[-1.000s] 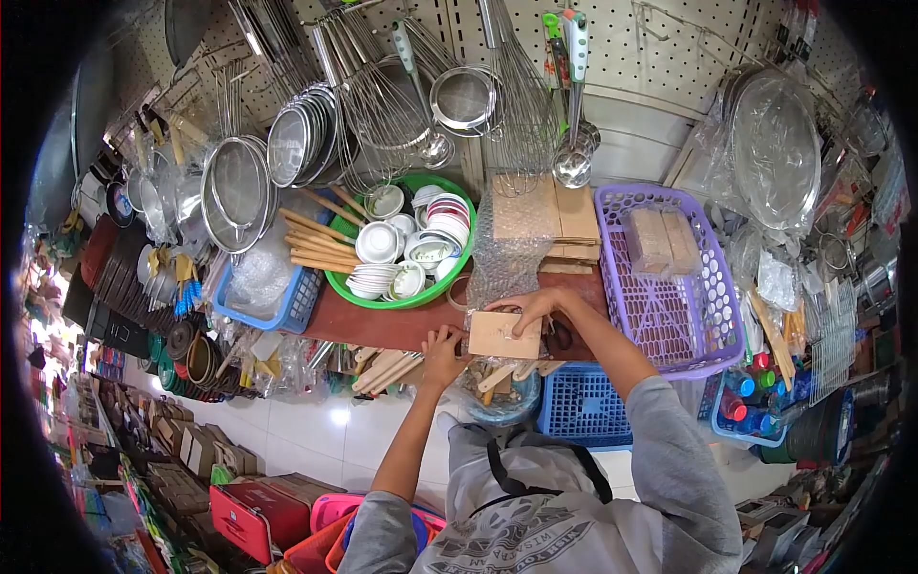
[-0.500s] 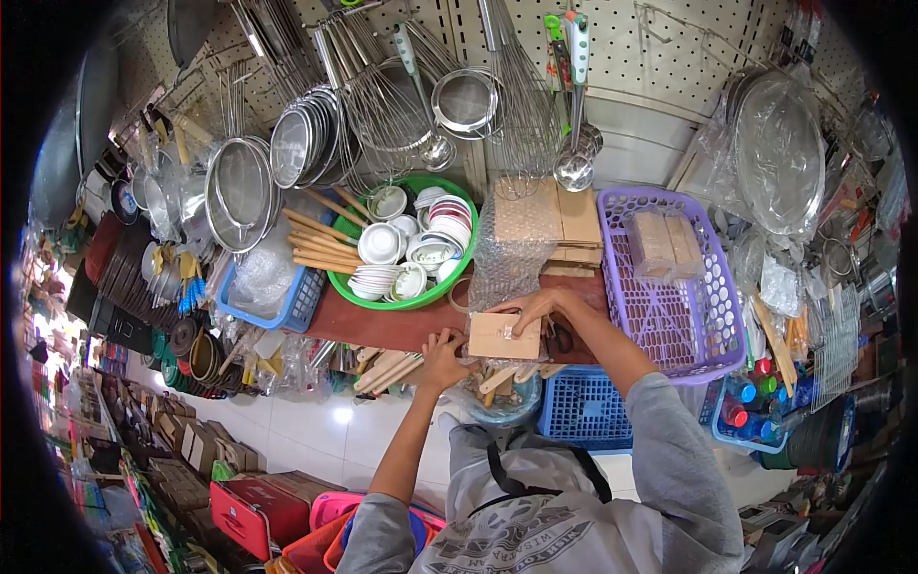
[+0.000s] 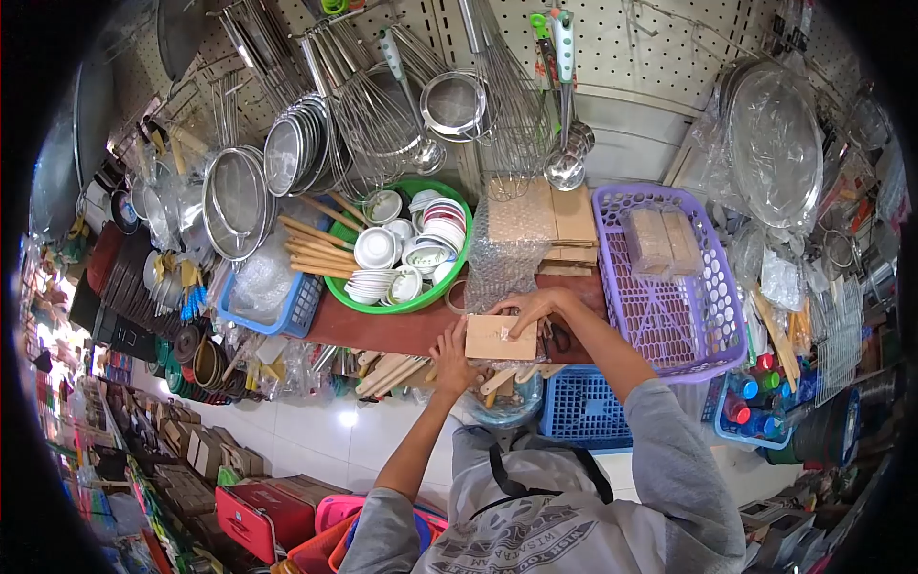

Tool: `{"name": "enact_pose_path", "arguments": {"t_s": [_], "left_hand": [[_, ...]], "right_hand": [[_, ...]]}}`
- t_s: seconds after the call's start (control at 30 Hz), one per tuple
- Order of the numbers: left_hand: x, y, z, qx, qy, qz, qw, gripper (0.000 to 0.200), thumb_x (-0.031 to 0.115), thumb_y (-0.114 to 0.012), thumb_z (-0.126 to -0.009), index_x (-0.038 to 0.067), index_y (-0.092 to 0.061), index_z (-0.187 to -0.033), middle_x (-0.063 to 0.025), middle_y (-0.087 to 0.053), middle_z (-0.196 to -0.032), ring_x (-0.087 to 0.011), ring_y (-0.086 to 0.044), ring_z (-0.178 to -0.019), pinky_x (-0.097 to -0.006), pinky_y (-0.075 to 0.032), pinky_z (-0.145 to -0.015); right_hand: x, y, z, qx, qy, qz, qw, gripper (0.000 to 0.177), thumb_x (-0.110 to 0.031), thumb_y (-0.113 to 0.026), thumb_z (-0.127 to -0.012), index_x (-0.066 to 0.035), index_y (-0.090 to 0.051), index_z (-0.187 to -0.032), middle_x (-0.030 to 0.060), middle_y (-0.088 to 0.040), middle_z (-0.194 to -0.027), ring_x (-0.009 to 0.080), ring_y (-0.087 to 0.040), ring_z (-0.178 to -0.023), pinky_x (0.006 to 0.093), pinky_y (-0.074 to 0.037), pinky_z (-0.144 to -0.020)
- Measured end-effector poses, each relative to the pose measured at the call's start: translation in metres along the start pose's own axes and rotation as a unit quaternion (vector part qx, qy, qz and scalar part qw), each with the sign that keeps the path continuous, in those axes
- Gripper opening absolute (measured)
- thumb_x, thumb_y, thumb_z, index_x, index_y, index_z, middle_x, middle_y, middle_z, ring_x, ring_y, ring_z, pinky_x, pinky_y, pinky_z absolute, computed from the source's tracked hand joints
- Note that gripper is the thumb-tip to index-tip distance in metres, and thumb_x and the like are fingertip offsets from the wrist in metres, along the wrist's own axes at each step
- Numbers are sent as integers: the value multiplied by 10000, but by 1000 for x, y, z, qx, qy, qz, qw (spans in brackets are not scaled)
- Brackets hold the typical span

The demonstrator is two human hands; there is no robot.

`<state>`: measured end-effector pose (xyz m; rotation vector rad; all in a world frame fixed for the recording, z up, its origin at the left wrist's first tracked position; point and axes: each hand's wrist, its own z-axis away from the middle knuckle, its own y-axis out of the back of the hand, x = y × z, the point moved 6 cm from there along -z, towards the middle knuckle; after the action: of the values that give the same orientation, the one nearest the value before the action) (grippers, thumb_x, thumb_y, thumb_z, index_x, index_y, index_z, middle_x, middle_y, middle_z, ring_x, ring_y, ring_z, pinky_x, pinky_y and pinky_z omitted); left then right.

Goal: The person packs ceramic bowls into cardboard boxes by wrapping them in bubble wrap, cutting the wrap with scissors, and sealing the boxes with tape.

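Note:
A small brown cardboard box [image 3: 488,346] lies at the front edge of the reddish-brown shelf [image 3: 359,328]. My right hand [image 3: 531,311] grips it, thumb on the top face and fingers along the far edge. At the box's left side is my left hand [image 3: 451,362], its fingers apart and fingertips right beside the edge. A sheet of bubble wrap [image 3: 502,244] runs down behind the box from a stack of cardboard boxes [image 3: 572,215]. Dark-handled scissors [image 3: 560,337] lie just right of the box, partly hidden by my right forearm. A tape roll [image 3: 456,297] sits behind my left hand.
A green basin [image 3: 421,301] of small white bowls stands left of the bubble wrap, beside wooden-handled tools [image 3: 320,251]. On the right is a purple basket [image 3: 660,325] holding wrapped boxes [image 3: 660,244]. Whisks [image 3: 368,134] and strainers [image 3: 234,206] hang above. A blue crate [image 3: 583,407] stands below.
My left hand has shifted up, its fingers extending more along the box's left side. My right hand keeps its hold on the box. The camera view has moved slightly.

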<state>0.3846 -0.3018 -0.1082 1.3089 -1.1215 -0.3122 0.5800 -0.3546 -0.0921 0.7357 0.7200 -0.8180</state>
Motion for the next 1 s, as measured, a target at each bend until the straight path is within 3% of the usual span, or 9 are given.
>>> {"name": "enact_pose_path", "arguments": {"t_s": [0.13,0.23,0.43,0.53,0.63,0.73,0.83,0.93,1.0], "left_hand": [[6,14,-9,21,-144,28,989,1172,314,-898,-584,132,-231,-1530,-144,-329,-1489,-355,-327,-1367,-557,-238,-1090],[2,13,-16,-32,-185,72,980,1086,314,-886,-611,163,-298,-1511,-163,-331,-1494,-374,-324,-1381,-537,-252,-1133],[2,14,-26,-110,-160,148,970,895,279,-858,-670,224,-425,-1452,-178,-358,-1466,-423,-435,-1294,-503,-410,-1061],[7,21,-29,-125,-151,165,967,889,264,-858,-672,215,-427,-1448,-171,-370,-1452,-424,-461,-1274,-494,-434,-1042],[8,25,-30,-137,-149,178,963,888,270,-857,-675,223,-422,-1448,-161,-373,-1449,-425,-459,-1279,-498,-441,-1032],[9,27,-28,-144,-142,177,963,907,261,-859,-674,228,-400,-1456,-161,-368,-1452,-428,-451,-1289,-514,-442,-1026],[7,27,-26,-144,-128,165,967,935,247,-860,-672,237,-371,-1469,-158,-361,-1461,-425,-445,-1299,-525,-438,-1026],[6,31,-23,-149,-120,174,966,965,236,-869,-659,243,-355,-1476,-156,-369,-1452,-422,-448,-1298,-531,-436,-1026],[8,35,-21,-148,-122,176,965,978,232,-874,-649,247,-355,-1478,-153,-379,-1441,-421,-453,-1293,-526,-437,-1026]], "right_hand": [[-3,-1,13,22,13,-61,998,779,-292,-841,-730,-158,-509,-1422,106,-613,-1218,204,-646,-964,304,-610,-649],[-11,-4,25,25,14,-76,997,717,-277,-822,-765,-138,-529,-1404,104,-646,-1167,176,-651,-935,284,-606,-678],[4,-7,32,104,20,-122,987,702,-368,-822,-768,-96,-565,-1362,102,-658,-1137,176,-655,-893,285,-597,-672],[6,0,48,171,11,-70,983,722,-460,-811,-762,-48,-587,-1311,107,-676,-1070,162,-643,-881,282,-564,-678],[55,14,34,391,0,-66,918,631,-459,-827,-760,-19,-643,-1173,87,-670,-918,148,-624,-776,290,-524,-670],[59,14,44,573,-11,-51,818,680,-547,-817,-717,0,-673,-1094,149,-685,-976,239,-666,-876,347,-537,-788],[57,9,39,615,-22,-60,786,701,-534,-836,-694,-3,-667,-1119,172,-692,-987,271,-682,-927,362,-531,-823],[64,16,24,554,-37,-80,828,755,-499,-842,-697,10,-617,-1207,185,-691,-1047,272,-671,-1026,357,-526,-851],[67,17,19,525,4,-132,841,705,-426,-832,-736,13,-598,-1236,168,-686,-1093,256,-660,-1041,349,-514,-875]]}}
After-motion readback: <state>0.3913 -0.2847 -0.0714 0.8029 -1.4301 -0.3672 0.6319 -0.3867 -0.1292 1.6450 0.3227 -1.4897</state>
